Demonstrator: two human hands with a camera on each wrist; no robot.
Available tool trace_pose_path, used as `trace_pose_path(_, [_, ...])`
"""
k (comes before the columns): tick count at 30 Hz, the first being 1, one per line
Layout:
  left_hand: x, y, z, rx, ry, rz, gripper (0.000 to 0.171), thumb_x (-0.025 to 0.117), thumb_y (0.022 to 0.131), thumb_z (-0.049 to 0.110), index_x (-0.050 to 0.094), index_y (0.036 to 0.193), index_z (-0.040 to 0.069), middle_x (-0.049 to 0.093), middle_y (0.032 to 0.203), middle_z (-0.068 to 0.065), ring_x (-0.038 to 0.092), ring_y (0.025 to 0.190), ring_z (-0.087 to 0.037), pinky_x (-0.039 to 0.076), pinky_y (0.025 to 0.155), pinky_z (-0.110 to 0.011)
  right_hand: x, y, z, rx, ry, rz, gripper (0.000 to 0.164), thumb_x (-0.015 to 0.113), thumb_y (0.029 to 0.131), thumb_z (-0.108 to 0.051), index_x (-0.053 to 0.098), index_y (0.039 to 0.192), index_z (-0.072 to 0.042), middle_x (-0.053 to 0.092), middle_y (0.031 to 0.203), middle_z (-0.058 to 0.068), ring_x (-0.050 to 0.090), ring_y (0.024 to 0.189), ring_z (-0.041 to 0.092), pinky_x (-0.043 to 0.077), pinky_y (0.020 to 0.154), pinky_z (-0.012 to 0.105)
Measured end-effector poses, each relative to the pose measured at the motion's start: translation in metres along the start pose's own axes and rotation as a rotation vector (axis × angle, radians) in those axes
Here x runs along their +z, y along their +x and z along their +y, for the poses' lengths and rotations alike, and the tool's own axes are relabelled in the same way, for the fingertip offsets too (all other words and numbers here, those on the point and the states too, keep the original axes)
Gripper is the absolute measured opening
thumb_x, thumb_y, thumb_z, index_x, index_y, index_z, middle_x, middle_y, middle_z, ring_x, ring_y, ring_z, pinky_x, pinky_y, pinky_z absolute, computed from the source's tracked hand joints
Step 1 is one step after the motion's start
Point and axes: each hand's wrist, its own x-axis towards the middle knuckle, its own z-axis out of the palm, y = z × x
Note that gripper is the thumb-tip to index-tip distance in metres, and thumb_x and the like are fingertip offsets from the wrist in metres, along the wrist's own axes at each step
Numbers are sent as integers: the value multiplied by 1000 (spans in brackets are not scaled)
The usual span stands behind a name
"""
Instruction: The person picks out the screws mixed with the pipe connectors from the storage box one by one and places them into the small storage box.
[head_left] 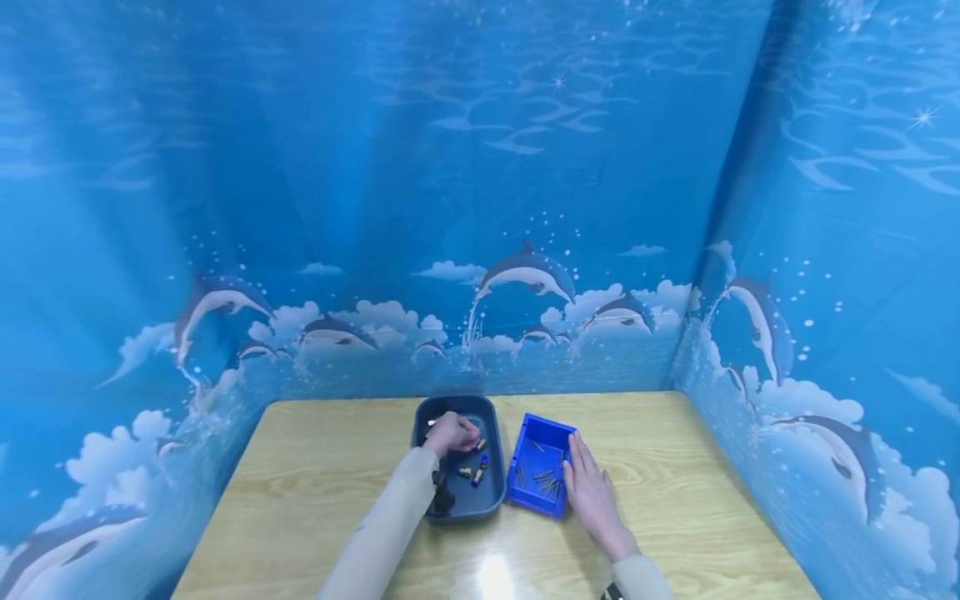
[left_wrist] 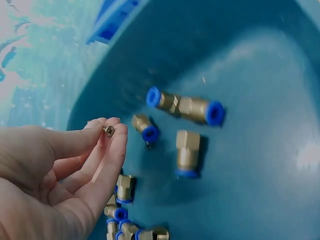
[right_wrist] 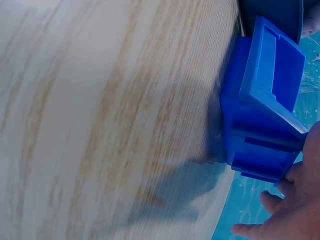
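Note:
My left hand is over the dark oval tub, pinching a small brass-coloured screw between thumb and fingertips, its cross-slot head showing in the left wrist view. Several brass push-in fittings with blue collars lie on the tub's floor below and beside that hand. To the right stands a blue plastic bin with several thin screws lying inside. My right hand rests against the bin's right side, fingers fairly straight; the right wrist view shows it touching the outer wall.
Both containers stand side by side on a light wood-grain table. Black objects lie in the tub's near left part, partly behind the left sleeve. A blue dolphin-print curtain hangs behind the table and along its sides.

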Motion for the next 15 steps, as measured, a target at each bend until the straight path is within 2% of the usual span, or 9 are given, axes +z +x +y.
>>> trace_pose_path(3, [1,-6,8,0,-87,-38,17,65,96,0,72,107,-11,75,96,-22,75,87,-28,62,78,-34,0,1,0,1,1,-5,56,42,110,-24,27,158,-1,25,165,18,33,146,42,28,107,76])
trace_pose_path(6, [1,-12,16,3,-167,-67,20,63,98,0,70,112,-13,73,105,-26,74,99,-34,60,86,-39,0,1,0,-4,-3,-5,56,42,110,-23,26,158,-1,25,165,19,34,146,43,29,106,76])
trace_pose_path(11, [5,-17,26,17,-250,-75,20,62,99,1,70,114,-11,74,104,-23,74,97,-31,59,89,-42,-1,1,0,-15,-3,6,55,41,110,-23,27,157,1,26,164,20,34,145,44,30,105,77])
trace_pose_path(15, [11,-20,33,44,-315,-101,23,59,100,-1,66,118,-13,72,110,-27,73,100,-32,59,90,-41,-2,0,-2,-14,1,8,55,42,109,-23,28,157,1,27,163,20,35,145,44,29,106,77])
